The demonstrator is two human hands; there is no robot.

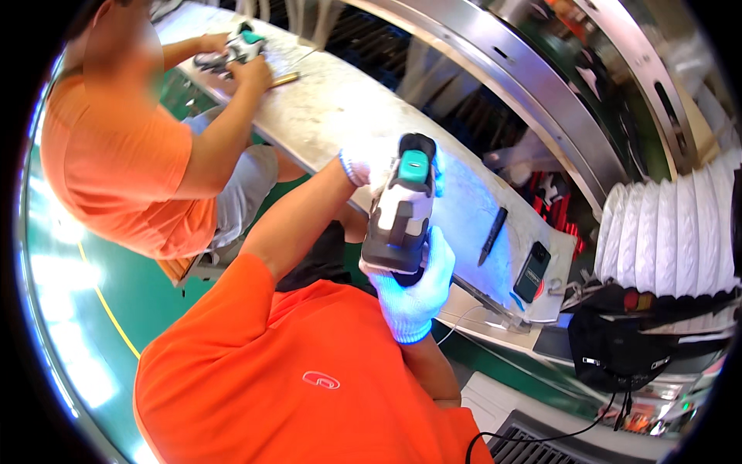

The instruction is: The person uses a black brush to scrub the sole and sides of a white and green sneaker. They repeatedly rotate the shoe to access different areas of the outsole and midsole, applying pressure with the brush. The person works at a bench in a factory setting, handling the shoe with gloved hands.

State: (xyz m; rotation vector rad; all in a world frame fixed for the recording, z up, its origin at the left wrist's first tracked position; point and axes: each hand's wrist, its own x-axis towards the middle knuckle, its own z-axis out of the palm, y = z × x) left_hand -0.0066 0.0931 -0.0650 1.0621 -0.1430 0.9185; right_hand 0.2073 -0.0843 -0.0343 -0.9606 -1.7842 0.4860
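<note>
A sneaker in black, white and teal is held up in front of my chest, over the near edge of the workbench. My left hand, in a white glove, grips its far part from the left side; bright light washes out much of those fingers. At the near, black end of the sneaker, my right hand is closed around it from below and the right. That glove looks blue under the blue light, which also falls on the bench beside the sneaker. Part of the right fingers is hidden behind it.
On the light workbench lie a black pen-like stick and a dark phone. A seated co-worker at the left handles a similar shoe. Metal machine rails, a white ribbed duct and a black bag border the right.
</note>
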